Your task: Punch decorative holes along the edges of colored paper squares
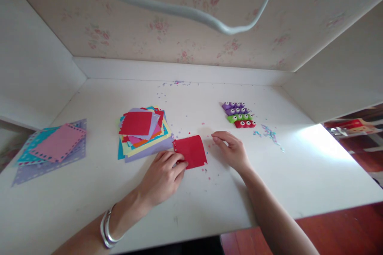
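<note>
A square of red paper [193, 151] lies on the white table in front of me, with small notches or holes along its left edge. My left hand [164, 173] rests at its lower left corner, fingers curled together on the edge. To the right of the sheet, my right hand [230, 149] hovers close to the tabletop, thumb and fingers drawn together. Whether a tiny bit is between those fingertips is hidden. Small paper bits are scattered around the sheet.
A pile of coloured paper [137, 123] stands left of the red sheet. Further left lie punched sheets, a pink one [58, 143] on top. Googly-eyed purple, green and red pieces [239, 114] sit at back right, near confetti [271, 133]. A white cable [167, 8] hangs above.
</note>
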The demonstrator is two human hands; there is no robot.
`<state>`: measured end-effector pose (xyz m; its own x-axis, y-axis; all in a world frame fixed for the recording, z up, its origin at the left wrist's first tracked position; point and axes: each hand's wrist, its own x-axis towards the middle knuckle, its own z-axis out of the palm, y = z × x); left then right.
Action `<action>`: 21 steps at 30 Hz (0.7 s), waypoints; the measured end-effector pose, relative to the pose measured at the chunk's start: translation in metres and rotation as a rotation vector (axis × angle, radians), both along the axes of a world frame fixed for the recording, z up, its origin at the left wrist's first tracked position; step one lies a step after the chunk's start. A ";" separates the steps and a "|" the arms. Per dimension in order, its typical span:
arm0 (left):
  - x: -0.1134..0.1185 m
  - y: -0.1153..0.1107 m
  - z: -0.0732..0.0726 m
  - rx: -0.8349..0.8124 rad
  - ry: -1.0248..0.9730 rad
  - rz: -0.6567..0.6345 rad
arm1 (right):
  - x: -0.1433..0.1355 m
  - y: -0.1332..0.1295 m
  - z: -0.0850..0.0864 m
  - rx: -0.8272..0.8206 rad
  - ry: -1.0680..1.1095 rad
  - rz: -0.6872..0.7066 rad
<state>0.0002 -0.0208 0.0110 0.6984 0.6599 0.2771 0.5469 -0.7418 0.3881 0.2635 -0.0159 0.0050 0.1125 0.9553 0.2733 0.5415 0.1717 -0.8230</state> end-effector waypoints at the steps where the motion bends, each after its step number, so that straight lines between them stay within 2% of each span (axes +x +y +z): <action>1: 0.000 0.000 0.000 0.004 -0.003 -0.002 | 0.005 0.001 -0.003 -0.010 0.006 -0.059; 4: 0.000 0.001 -0.001 0.010 -0.009 -0.004 | 0.019 0.004 -0.009 -0.024 0.004 -0.221; 10: -0.001 0.000 0.000 0.029 -0.010 0.021 | 0.055 0.009 -0.005 0.117 -0.168 -0.538; 14: -0.004 0.001 0.000 0.015 -0.002 0.070 | 0.094 0.020 0.000 0.118 -0.252 -0.616; 16: -0.003 0.003 0.002 -0.018 -0.037 0.106 | 0.118 0.030 0.001 0.090 -0.123 -0.631; 18: 0.003 0.007 0.007 -0.109 -0.138 0.146 | 0.141 0.041 0.000 0.054 0.107 -0.638; 21: 0.028 0.015 0.019 -0.398 -0.370 0.193 | 0.166 0.060 -0.003 0.003 0.351 -0.603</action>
<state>0.0277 -0.0059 0.0304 0.4586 0.8693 0.1843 0.4332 -0.3997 0.8078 0.4292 0.0440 0.0020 0.7052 0.6977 0.1261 0.2450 -0.0729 -0.9668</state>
